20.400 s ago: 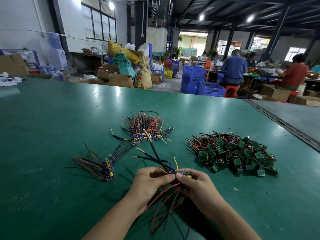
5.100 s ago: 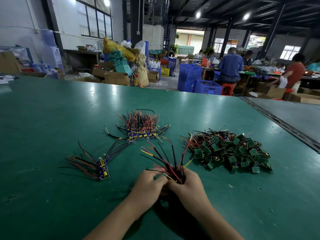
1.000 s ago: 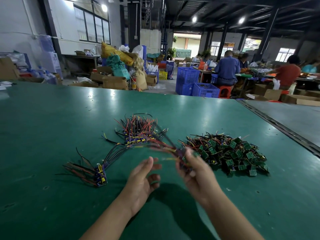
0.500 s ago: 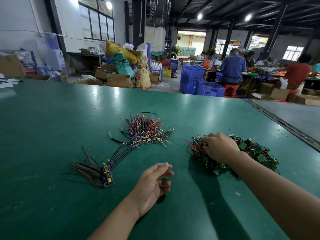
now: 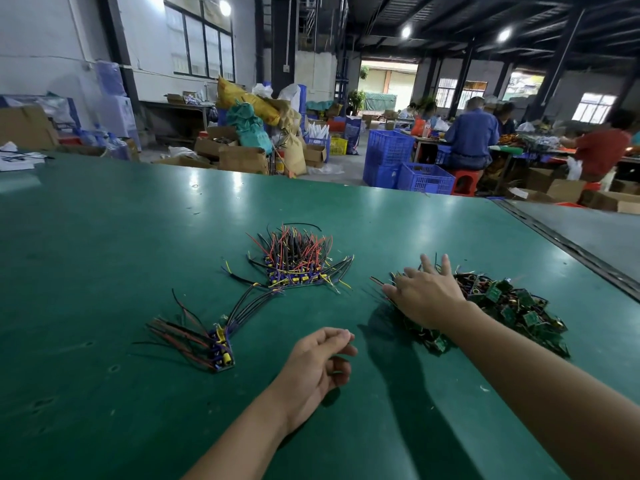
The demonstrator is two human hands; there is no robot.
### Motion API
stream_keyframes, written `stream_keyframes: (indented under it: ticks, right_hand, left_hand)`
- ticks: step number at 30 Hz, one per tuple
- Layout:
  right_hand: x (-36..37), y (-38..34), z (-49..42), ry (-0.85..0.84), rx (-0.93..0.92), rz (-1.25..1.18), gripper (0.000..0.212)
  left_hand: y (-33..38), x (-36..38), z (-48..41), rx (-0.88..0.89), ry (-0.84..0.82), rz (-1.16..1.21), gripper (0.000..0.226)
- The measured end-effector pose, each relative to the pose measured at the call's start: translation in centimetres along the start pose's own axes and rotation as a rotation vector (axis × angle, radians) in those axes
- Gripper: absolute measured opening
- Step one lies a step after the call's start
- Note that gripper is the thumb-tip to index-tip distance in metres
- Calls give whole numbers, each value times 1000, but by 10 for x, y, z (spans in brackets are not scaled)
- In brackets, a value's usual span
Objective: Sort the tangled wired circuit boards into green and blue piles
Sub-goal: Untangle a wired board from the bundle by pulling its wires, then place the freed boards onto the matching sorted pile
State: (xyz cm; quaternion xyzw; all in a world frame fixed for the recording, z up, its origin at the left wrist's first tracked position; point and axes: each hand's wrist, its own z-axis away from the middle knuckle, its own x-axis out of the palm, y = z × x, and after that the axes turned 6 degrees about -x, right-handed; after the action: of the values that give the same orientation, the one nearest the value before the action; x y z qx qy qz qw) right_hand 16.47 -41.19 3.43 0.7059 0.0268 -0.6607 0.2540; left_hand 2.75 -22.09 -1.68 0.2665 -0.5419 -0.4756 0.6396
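— Where was the right hand [image 5: 426, 301]?
— It lay flat on the left part of the green pile [image 5: 509, 306], fingers straight and spread, gripping nothing.
— And the left hand [image 5: 313, 362]?
— It was low over the table [image 5: 104, 271], fingers loosely curled and empty. I could not tell whether it touched the top.
— And the blue boards?
— The blue pile [image 5: 298, 263] lay farther back, left of the green pile and apart from it. A small blue bundle [image 5: 218, 344] lay nearer, left of the left hand, its dark wires reaching toward the blue pile.
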Motion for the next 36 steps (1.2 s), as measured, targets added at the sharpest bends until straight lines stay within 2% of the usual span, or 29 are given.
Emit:
stream_keyframes:
  ticks: [3,5,8,11,12,13,15,17,18,21,24,27,30,34,36]
  right_hand:
    - [2,-13,10,213,-179,3,33]
    - [2,-29,21,329,-292,-146,26]
    - [5,-62,41,440,-211,-502,19]
    - [18,-94,58,456,-40,-953,33]
    - [22,-103,63,439,10,-1069,39]
    - [25,-111,68,418,45,-1149,42]
    - [29,-122,75,374,68,-1234,44]
    - [30,-127,79,353,51,-1285,43]
    - [30,-127,80,346,40,-1298,43]
    - [27,-130,84,333,-37,-1287,38]
    - [26,-134,86,327,-81,-1277,38]
    - [28,-133,86,339,-89,-1298,48]
    - [29,-132,89,320,-68,-1342,54]
    - [22,-136,92,298,-102,-1363,48]
    - [16,-141,93,266,-110,-1543,38]
  left_hand:
    - [-3,0,-3,88,79,-44,8]
    - [-6,-1,-3,213,186,-193,11]
    - [-5,-7,0,544,427,-558,14]
    - [9,-27,8,842,752,-936,10]
    - [14,-36,10,842,885,-1046,17]
    - [18,-45,11,764,1010,-1125,28]
    - [22,-63,12,446,1146,-1170,49]
    - [24,-76,15,185,1157,-1217,58]
    - [23,-80,15,131,1142,-1270,57]
    - [24,-87,13,150,1139,-1330,43]
    - [26,-92,11,198,1133,-1253,31]
    - [26,-92,10,329,1098,-1111,24]
    - [28,-81,12,548,1043,-984,20]
    - [26,-53,17,862,960,-884,21]
    - [18,-37,17,984,865,-876,25]
